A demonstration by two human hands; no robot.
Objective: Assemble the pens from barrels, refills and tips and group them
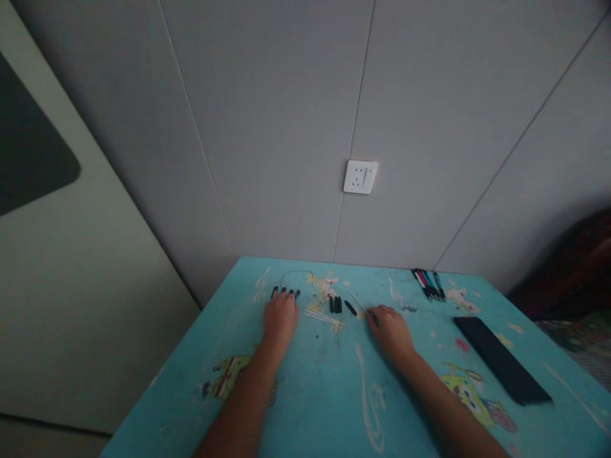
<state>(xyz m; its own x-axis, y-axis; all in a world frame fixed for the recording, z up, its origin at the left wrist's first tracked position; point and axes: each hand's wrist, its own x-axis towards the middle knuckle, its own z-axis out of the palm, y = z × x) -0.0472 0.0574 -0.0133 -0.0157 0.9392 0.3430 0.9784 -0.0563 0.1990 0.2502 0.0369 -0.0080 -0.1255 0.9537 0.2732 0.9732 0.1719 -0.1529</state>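
Note:
My left hand rests palm down on the table, its fingers laid over several dark pen barrels whose ends stick out past the fingertips. My right hand is closed, with a dark pen piece at its fingers. A thin pale pen refill runs from those fingers toward the upper left. Between the hands lie a row of short black pen parts, a separate slanted black pen part and several white refills. Both palms are hidden.
The blue table has cartoon prints and meets a grey wall with a white socket. Several pens lie at the back right, and a long black case lies nearer on the right. A pale cabinet stands left.

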